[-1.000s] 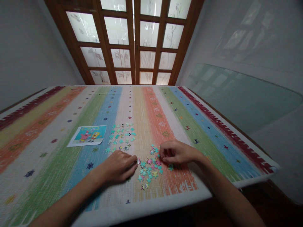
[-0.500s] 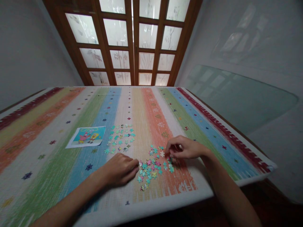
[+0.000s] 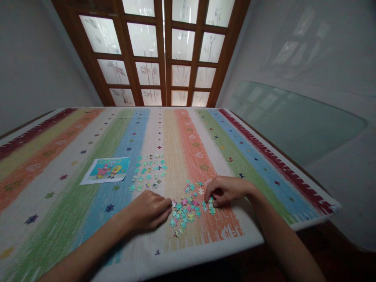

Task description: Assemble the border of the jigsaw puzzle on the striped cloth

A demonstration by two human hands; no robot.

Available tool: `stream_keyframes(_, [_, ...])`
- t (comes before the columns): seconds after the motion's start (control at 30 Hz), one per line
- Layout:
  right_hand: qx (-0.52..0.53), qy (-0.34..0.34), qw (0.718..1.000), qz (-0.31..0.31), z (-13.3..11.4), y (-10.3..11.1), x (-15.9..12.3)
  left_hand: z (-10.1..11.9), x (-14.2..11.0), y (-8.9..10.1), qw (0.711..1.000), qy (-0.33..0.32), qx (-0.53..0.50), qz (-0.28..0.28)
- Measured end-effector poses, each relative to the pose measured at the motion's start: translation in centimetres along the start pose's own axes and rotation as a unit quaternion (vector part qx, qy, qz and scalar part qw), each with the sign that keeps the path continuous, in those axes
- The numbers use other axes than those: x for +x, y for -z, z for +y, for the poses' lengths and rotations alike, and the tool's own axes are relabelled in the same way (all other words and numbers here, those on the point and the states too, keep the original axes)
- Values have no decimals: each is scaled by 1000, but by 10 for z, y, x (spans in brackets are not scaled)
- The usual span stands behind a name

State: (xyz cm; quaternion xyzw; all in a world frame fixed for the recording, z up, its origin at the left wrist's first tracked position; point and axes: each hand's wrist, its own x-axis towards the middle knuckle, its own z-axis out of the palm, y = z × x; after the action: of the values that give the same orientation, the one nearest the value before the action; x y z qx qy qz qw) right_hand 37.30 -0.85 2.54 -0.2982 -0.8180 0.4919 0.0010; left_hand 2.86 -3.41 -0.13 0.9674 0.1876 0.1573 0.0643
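Loose jigsaw puzzle pieces (image 3: 184, 213), mostly teal with some pink and yellow, lie in a scattered heap near the table's front edge. My left hand (image 3: 151, 209) rests on the cloth at the heap's left side, fingers curled together and their tips at the outermost pieces; whatever may be under them is hidden. On the heap's right side, my right hand (image 3: 227, 190) is bent down with thumb and fingers closed on a teal puzzle piece (image 3: 211, 200), partly covered by the fingertips. Farther back, more puzzle pieces (image 3: 149, 171) are laid out in loose rows.
A printed cartoon picture (image 3: 107, 170) lies flat left of the rows. The striped tablecloth (image 3: 117, 121) covers the wide table. Behind it stands a wooden door with glass panes (image 3: 143, 41); a glass panel (image 3: 293, 117) leans by the right wall.
My right hand has lowered slightly toward the pieces at the right of the heap, its fingers coming down on them. My left hand has stayed in place.
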Motion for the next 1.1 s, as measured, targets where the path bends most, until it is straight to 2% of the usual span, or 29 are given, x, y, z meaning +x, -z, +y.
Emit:
stream_keyframes(0.33, [-7,-44,998,33,-2,-1,2,5,1,0,1000,-19,13,4])
stream_keyframes(0.57, [34,-18,998,40,-10,-3,1,11,6,1,995,-21,66,65])
stream_keyframes(0.73, [62,21,988,138,-29,-21,19,18,11,-4,987,-27,85,134])
stream_keyframes(0.87, [68,57,985,149,-39,-40,35,24,12,-10,983,-32,85,158])
stream_keyframes(1.1, [96,35,979,174,-44,-52,42,28,13,-11,979,-49,74,186])
